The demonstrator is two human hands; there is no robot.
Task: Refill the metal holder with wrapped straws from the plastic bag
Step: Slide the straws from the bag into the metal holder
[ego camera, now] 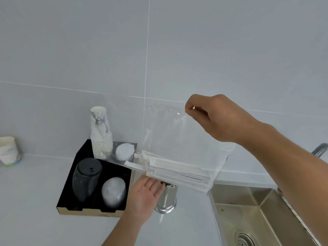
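Observation:
My right hand [220, 118] pinches the top edge of a clear plastic bag [170, 132] and holds it up above the counter. A bundle of paper-wrapped straws [177, 172] lies along the bag's lower edge, its left ends poking out toward the left. Below the bundle stands the shiny metal holder [167, 197] on the counter, its top partly hidden by the bag and my fingers. My left hand [143, 194] is open, palm up, just under the straw ends and beside the holder, touching nothing that I can make out.
A black tray [69, 190] left of the holder carries a stack of paper cups [101, 134], white lids [124, 151], a black lid stack [87, 178] and clear lids [113, 191]. A steel sink [257, 219] lies at the right. More cups [8, 150] stand far left.

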